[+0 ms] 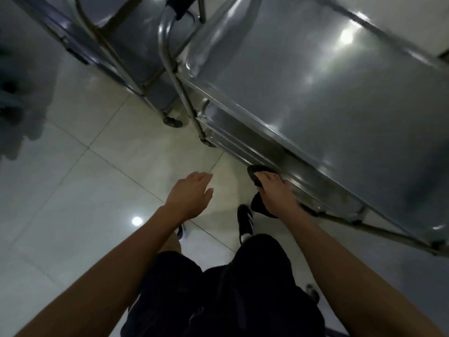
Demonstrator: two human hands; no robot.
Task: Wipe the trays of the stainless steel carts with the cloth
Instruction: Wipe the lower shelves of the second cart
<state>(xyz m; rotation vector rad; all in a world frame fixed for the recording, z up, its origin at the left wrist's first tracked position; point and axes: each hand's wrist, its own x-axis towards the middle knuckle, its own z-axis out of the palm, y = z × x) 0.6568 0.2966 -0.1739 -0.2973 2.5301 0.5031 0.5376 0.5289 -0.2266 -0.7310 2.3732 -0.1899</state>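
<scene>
Dark cloth (258,176) is gripped under the right hand (274,190) against the near edge of the steel cart's top tray (340,98) at centre right of the frame, while the left hand (190,192) is held relaxed and empty over the tiled floor (97,178).

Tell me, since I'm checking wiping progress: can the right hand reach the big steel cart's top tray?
Probably yes: the right hand, holding the dark cloth, is at the tray's edge with nothing between.

I'm gripping a black cloth (257,177); the silver-grey cart (340,93) is gleaming upper right, my black white-striped shoe (245,221) standing on cream tiles (97,190).
</scene>
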